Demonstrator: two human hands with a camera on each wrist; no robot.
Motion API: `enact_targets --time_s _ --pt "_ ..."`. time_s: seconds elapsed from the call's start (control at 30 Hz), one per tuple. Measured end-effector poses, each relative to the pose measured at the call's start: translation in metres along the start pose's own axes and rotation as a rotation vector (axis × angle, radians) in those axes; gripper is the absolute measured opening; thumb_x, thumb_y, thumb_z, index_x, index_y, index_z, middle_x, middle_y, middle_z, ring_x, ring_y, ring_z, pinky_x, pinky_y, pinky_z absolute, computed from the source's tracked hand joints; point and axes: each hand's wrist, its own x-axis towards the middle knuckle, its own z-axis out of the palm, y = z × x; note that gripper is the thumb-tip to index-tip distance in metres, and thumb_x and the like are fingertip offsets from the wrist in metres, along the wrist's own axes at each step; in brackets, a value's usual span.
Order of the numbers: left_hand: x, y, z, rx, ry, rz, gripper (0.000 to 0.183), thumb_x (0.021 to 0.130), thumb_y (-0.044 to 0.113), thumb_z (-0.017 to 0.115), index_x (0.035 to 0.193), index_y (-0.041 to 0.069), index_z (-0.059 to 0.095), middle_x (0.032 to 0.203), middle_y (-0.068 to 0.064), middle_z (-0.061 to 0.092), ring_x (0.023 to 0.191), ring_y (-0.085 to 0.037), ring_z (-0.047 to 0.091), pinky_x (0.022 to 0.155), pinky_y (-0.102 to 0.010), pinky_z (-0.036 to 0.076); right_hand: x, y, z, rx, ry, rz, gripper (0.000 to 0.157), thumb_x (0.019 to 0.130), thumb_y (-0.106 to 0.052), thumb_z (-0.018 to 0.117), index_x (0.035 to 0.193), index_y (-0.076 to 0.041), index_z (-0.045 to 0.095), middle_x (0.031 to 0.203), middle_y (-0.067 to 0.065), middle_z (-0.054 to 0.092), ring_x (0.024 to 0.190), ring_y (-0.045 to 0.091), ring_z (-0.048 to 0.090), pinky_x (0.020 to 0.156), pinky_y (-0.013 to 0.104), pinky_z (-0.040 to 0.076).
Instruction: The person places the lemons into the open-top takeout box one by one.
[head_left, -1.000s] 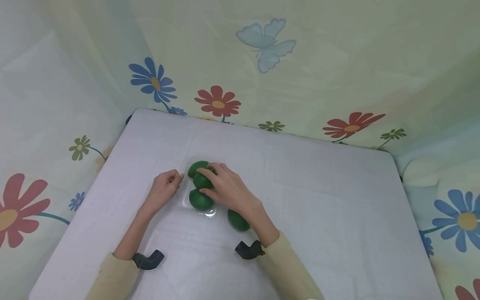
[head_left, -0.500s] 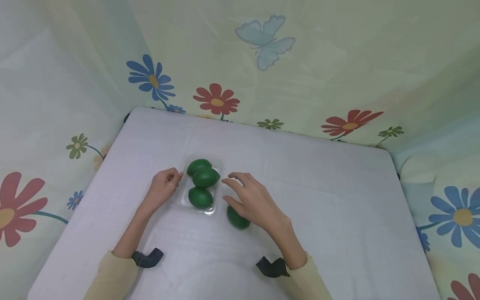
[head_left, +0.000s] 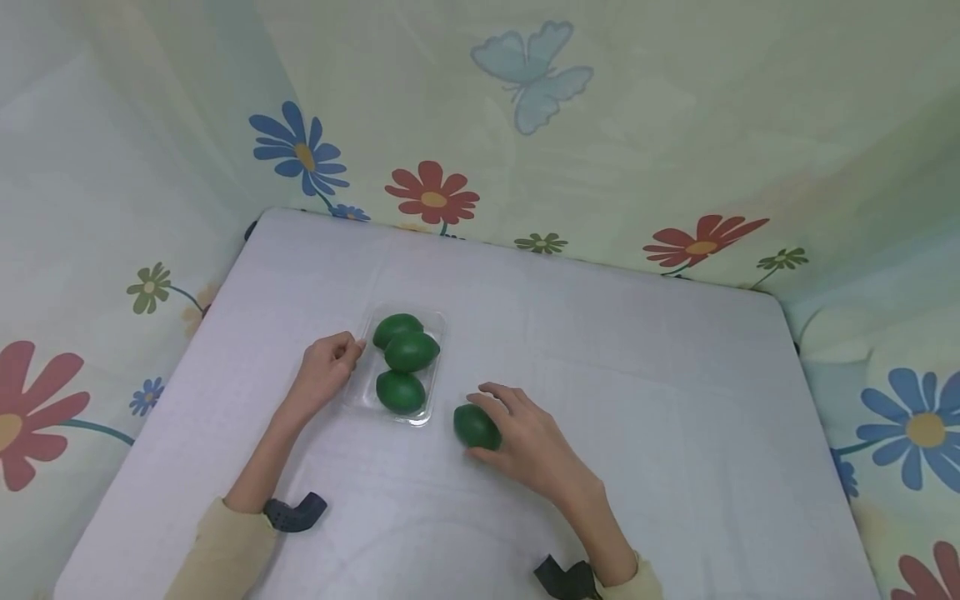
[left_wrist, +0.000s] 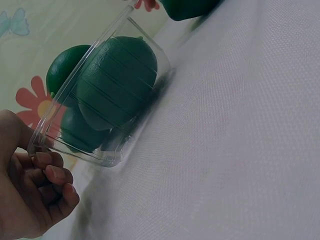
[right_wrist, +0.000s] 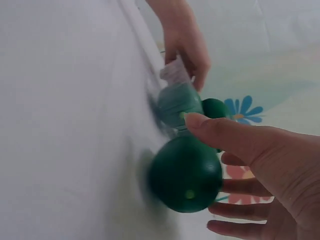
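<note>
A clear plastic container (head_left: 362, 400) stands on the table, its left rim pinched between the thumb and fingers of my left hand (head_left: 324, 367). Three green limes lie inside: a far lime (head_left: 397, 328), a middle lime (head_left: 412, 352) that overlaps it, and a near lime (head_left: 401, 392). To the right of the container, a loose lime (head_left: 475, 427) sits on the table. My right hand (head_left: 536, 442) is spread around that loose lime, thumb on the near side and fingers on the far side. In the right wrist view, the fingers are fairly straight beside the loose lime (right_wrist: 186, 175).
A white cloth covers the table (head_left: 660, 417). Behind it and at both sides hangs a curtain (head_left: 637, 125) printed with flowers and a butterfly. A dark wrist mount (head_left: 296, 512) is on the left wrist, and another mount (head_left: 566, 578) is on the right.
My right hand has left the middle lime in the container, moving right and nearer to the loose lime. My left hand still holds the container's rim.
</note>
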Motion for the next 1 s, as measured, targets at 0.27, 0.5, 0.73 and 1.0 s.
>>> enact_targets --time_s 0.27,0.5,0.73,1.0 --pt "0.0 0.0 -0.001 -0.002 0.004 -0.003 0.036 0.1 0.026 0.052 0.069 0.008 0.048 0.056 0.001 0.047 0.055 -0.016 0.041 0.051 -0.026 0.035 -0.003 -0.006 0.024 -0.001 -0.018 -0.021 0.064 0.075 -0.034 0.083 0.13 -0.017 0.055 0.127 0.003 0.059 0.111 0.019 0.06 0.083 0.032 0.056" --pt "0.0 0.0 -0.002 -0.01 0.002 -0.011 0.036 0.1 0.027 0.052 0.069 0.008 0.048 0.058 0.001 0.047 0.056 -0.017 0.042 0.051 -0.026 0.035 -0.002 -0.01 0.029 -0.013 0.003 -0.035 0.054 0.077 -0.021 0.081 0.127 -0.017 0.058 0.124 0.006 0.06 0.107 0.02 0.061 0.078 0.031 0.057" --pt "0.0 0.0 0.0 -0.011 -0.001 -0.015 0.037 0.1 0.028 0.052 0.069 0.008 0.048 0.058 0.001 0.047 0.056 -0.016 0.042 0.051 -0.025 0.035 -0.004 -0.009 0.03 -0.01 -0.011 -0.024 0.054 0.078 -0.02 0.081 0.127 -0.018 0.058 0.125 0.006 0.059 0.108 0.02 0.061 0.079 0.03 0.057" --pt "0.0 0.001 -0.001 -0.01 0.002 -0.015 0.036 0.1 0.027 0.051 0.069 0.008 0.049 0.058 0.0 0.047 0.054 -0.015 0.041 0.05 -0.025 0.035 -0.006 -0.008 0.02 -0.012 0.005 -0.038 0.053 0.079 -0.018 0.079 0.128 -0.017 0.057 0.127 0.006 0.058 0.11 0.019 0.06 0.08 0.029 0.056"
